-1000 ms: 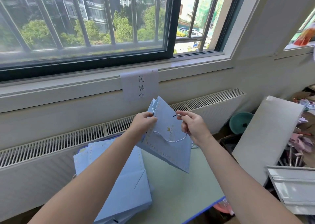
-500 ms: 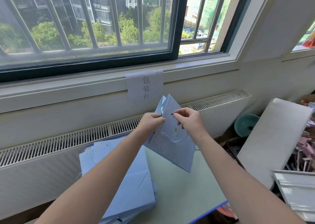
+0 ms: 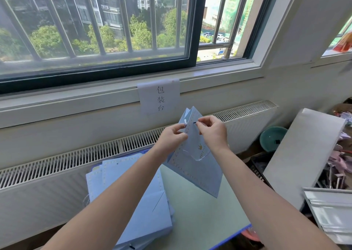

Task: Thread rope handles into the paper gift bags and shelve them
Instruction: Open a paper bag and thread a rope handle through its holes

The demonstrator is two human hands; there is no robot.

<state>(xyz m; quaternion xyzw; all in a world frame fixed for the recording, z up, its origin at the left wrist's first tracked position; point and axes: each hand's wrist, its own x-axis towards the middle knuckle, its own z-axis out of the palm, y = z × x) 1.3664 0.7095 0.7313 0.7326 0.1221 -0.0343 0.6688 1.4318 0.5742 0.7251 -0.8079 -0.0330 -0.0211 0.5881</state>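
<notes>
Bag (image 3: 196, 166) of pale blue paper, flat-folded with a dotted border, is held up above the worktop (image 3: 205, 219), one corner pointing up. The left hand (image 3: 172, 137) pinches its top edge; the right hand (image 3: 213, 131) has its grip clamped on the black tip of the twisted rope (image 3: 202, 157), which hangs in a loop across the front. Threading looks under way: next, the stiff tip needs steering through the small hole. A stack of matching bags (image 3: 137, 198) lies near left.
</notes>
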